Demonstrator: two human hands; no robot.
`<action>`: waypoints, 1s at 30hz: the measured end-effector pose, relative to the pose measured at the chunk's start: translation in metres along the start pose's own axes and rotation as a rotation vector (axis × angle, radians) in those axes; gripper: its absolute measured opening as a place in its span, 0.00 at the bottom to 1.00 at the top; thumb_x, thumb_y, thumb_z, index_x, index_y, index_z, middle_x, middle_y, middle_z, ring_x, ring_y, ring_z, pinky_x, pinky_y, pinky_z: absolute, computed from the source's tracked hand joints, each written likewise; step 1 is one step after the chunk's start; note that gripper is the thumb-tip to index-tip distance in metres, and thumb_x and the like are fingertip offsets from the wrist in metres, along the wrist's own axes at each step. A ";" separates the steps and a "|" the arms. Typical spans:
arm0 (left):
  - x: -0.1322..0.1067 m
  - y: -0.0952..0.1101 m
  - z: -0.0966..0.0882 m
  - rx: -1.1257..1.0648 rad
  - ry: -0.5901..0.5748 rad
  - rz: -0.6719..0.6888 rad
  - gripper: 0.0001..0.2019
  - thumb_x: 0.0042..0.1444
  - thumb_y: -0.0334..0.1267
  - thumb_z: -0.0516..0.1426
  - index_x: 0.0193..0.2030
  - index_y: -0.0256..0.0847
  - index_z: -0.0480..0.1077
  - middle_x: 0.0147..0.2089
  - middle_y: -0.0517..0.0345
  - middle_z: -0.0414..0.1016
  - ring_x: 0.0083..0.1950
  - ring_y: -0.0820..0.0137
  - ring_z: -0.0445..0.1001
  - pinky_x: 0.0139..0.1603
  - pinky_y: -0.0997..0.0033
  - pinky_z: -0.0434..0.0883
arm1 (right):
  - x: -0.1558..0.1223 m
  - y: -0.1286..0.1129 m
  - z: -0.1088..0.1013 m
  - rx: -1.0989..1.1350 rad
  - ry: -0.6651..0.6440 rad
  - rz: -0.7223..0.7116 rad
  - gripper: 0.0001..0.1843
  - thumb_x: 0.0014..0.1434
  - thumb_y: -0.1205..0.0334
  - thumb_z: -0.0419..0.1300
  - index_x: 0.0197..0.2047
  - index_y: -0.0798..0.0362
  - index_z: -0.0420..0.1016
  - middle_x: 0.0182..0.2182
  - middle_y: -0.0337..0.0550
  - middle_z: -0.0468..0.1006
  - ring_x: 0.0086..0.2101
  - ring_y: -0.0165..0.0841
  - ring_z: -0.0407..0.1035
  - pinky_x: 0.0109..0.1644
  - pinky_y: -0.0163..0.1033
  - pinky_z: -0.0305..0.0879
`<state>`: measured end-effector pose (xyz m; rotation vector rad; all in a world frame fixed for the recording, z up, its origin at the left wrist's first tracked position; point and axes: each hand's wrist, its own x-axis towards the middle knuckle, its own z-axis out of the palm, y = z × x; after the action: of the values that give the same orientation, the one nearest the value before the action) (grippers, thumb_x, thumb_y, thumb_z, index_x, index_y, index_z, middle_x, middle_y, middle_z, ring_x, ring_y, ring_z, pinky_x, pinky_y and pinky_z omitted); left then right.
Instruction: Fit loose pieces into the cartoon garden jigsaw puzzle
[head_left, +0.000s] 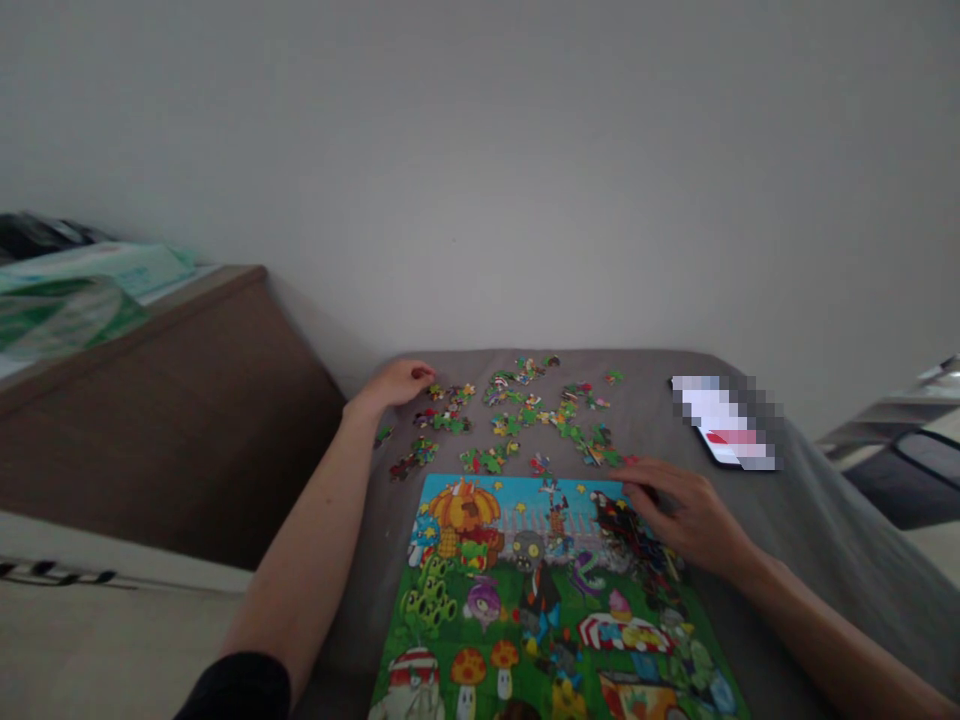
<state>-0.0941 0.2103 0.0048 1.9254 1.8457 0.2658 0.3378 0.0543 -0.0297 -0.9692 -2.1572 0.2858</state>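
A cartoon jigsaw puzzle (487, 570) with plants and zombies lies in front of me, with dark patches at its upper right. Beyond its top edge, several loose puzzle pieces (529, 412) are scattered in small clusters. My left hand (401, 383) is at the far left of these pieces, fingers curled and fingertips close together; whether a piece is between them is too small to see. Over the puzzle's upper right corner rests my right hand (682, 505), fingers stretched out toward the left. Its fingertips are beside a small reddish piece (628, 461).
A phone (724, 425) with a lit, partly blurred screen lies on the grey cloth (645, 385) at the right. The wall (525, 200) rises behind the table. To the left stands a brown cabinet (225, 330) with plastic bags (82, 290) on top.
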 end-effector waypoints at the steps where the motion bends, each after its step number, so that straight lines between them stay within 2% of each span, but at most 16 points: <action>1: 0.002 0.000 0.001 0.005 -0.008 0.001 0.17 0.66 0.44 0.58 0.58 0.39 0.70 0.58 0.49 0.72 0.53 0.61 0.75 0.52 0.54 0.76 | 0.001 -0.001 0.000 0.009 -0.005 -0.001 0.12 0.64 0.65 0.56 0.44 0.50 0.81 0.38 0.44 0.85 0.39 0.37 0.81 0.47 0.41 0.76; 6: 0.010 -0.003 0.006 0.019 -0.029 0.016 0.17 0.67 0.44 0.58 0.57 0.39 0.69 0.57 0.49 0.72 0.52 0.61 0.75 0.52 0.54 0.76 | 0.005 -0.008 0.000 0.054 -0.021 -0.012 0.12 0.66 0.66 0.54 0.44 0.50 0.80 0.36 0.44 0.85 0.37 0.34 0.80 0.42 0.37 0.76; 9: 0.014 -0.006 0.007 0.009 -0.011 0.032 0.15 0.66 0.44 0.58 0.54 0.38 0.72 0.52 0.51 0.76 0.49 0.63 0.76 0.51 0.57 0.75 | 0.007 -0.009 0.001 0.066 -0.033 -0.001 0.13 0.66 0.66 0.53 0.44 0.50 0.80 0.35 0.44 0.84 0.35 0.34 0.79 0.41 0.37 0.75; 13: 0.018 -0.009 0.007 -0.026 0.041 0.056 0.15 0.57 0.49 0.57 0.45 0.42 0.76 0.42 0.56 0.81 0.46 0.63 0.77 0.48 0.67 0.74 | 0.008 -0.008 0.003 0.077 -0.055 -0.005 0.13 0.65 0.66 0.53 0.43 0.51 0.80 0.35 0.45 0.84 0.35 0.34 0.79 0.40 0.38 0.75; 16: 0.020 -0.010 0.007 -0.054 0.061 0.069 0.17 0.51 0.51 0.57 0.41 0.43 0.76 0.42 0.56 0.82 0.45 0.62 0.78 0.47 0.68 0.73 | 0.010 -0.009 0.004 0.085 -0.062 -0.006 0.13 0.65 0.66 0.53 0.43 0.52 0.80 0.35 0.45 0.84 0.34 0.34 0.79 0.39 0.38 0.74; 20: 0.022 -0.010 0.007 -0.076 0.075 0.074 0.18 0.48 0.53 0.57 0.38 0.43 0.76 0.41 0.55 0.82 0.44 0.61 0.78 0.46 0.67 0.72 | 0.010 -0.010 0.006 0.096 -0.078 0.020 0.13 0.65 0.66 0.53 0.44 0.51 0.80 0.35 0.44 0.84 0.34 0.33 0.78 0.40 0.38 0.74; 26: 0.025 -0.010 0.011 -0.074 0.091 0.068 0.21 0.45 0.56 0.58 0.38 0.42 0.76 0.33 0.56 0.79 0.37 0.62 0.76 0.38 0.68 0.72 | 0.009 -0.008 0.005 0.086 -0.056 0.046 0.13 0.65 0.66 0.54 0.44 0.50 0.80 0.35 0.44 0.84 0.35 0.33 0.78 0.44 0.39 0.74; 28: 0.025 -0.011 0.010 -0.071 0.088 0.071 0.22 0.44 0.56 0.58 0.39 0.42 0.76 0.33 0.57 0.79 0.36 0.61 0.76 0.37 0.68 0.72 | 0.010 -0.006 0.005 0.083 -0.029 0.055 0.13 0.65 0.66 0.54 0.45 0.50 0.80 0.35 0.44 0.84 0.36 0.33 0.78 0.45 0.40 0.73; 30: 0.024 -0.011 0.009 -0.073 0.083 0.077 0.21 0.44 0.55 0.58 0.39 0.42 0.76 0.34 0.56 0.80 0.37 0.61 0.76 0.39 0.68 0.72 | 0.010 -0.004 0.004 0.074 0.003 0.073 0.14 0.65 0.67 0.53 0.45 0.50 0.80 0.34 0.44 0.83 0.34 0.33 0.77 0.43 0.39 0.73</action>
<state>-0.0976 0.2322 -0.0121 1.9651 1.7898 0.4388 0.3283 0.0592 -0.0250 -1.0075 -2.0964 0.3963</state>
